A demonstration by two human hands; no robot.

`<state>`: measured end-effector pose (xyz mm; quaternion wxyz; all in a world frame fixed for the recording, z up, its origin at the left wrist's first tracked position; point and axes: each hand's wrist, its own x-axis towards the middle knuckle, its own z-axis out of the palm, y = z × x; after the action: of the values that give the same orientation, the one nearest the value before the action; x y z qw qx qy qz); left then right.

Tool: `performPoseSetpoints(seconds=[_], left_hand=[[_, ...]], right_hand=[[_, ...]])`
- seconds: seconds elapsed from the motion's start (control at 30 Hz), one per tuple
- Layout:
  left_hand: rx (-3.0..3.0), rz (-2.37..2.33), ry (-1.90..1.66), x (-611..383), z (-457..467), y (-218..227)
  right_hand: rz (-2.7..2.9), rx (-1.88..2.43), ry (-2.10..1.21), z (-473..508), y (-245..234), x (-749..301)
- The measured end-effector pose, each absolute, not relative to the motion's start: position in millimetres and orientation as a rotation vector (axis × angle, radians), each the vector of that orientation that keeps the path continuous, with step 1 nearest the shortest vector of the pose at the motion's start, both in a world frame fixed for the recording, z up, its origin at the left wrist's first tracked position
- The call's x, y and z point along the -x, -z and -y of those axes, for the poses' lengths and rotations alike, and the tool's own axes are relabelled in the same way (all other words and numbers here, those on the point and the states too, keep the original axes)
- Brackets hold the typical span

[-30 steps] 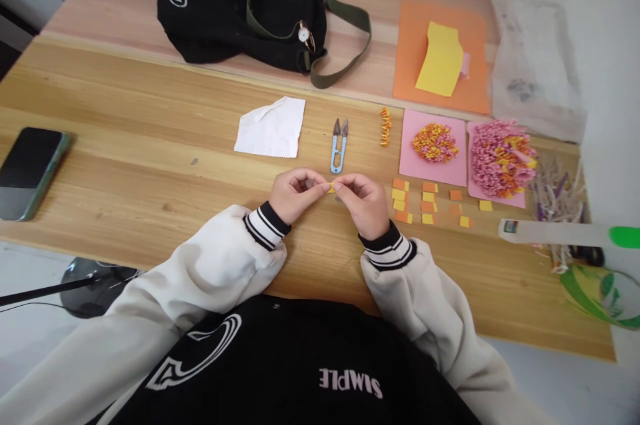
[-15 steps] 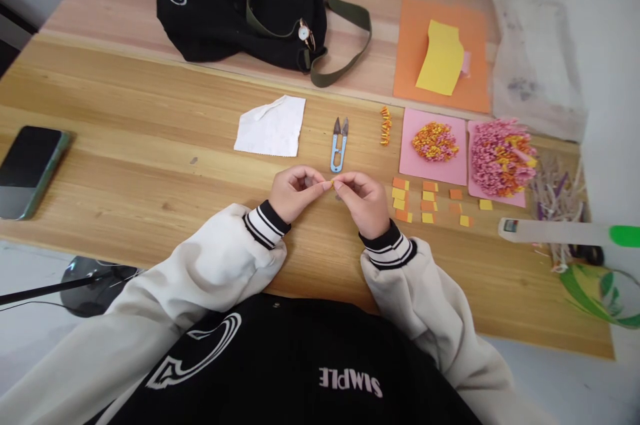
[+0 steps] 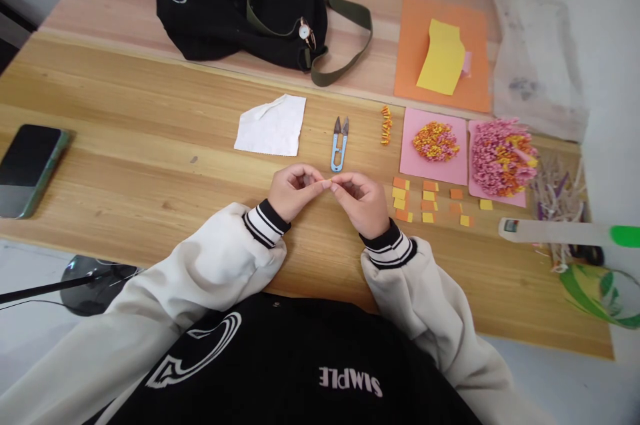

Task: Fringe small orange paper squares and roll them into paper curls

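Observation:
My left hand [image 3: 295, 193] and my right hand [image 3: 364, 202] meet tip to tip over the table, each closed in a pinch. Between the fingertips is a tiny yellow-orange paper piece [image 3: 330, 181], almost wholly hidden. Just beyond the hands lie blue-handled thread snips [image 3: 334, 148], blades pointing away from me. Right of the snips is a short row of orange-yellow folded paper bits [image 3: 386, 125]. Small orange and yellow paper rectangles [image 3: 429, 196] lie in columns beside my right hand.
Pink sheets hold an orange-yellow pile [image 3: 435, 141] and a larger pink-orange pile [image 3: 500, 158]. A white paper [image 3: 273, 125], black bag [image 3: 240, 18] and phone [image 3: 30, 165] lie farther off. At right are a utility knife [image 3: 555, 230] and green tape roll [image 3: 580, 295].
The fingertips have closed tighter over the paper piece, so less of its yellow shows. Both hands have shifted very slightly; the table items look the same.

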<state>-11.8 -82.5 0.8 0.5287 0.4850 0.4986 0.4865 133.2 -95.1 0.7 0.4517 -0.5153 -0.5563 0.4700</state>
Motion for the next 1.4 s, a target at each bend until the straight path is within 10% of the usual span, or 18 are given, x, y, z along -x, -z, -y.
performPoseSetpoints(seconds=[1.4], left_hand=[[-1.096, -1.101, -1.121, 12.4, 83.5, -2.7]], right_hand=[[1.283, 1.279, -1.263, 94.4, -5.6, -132.3]])
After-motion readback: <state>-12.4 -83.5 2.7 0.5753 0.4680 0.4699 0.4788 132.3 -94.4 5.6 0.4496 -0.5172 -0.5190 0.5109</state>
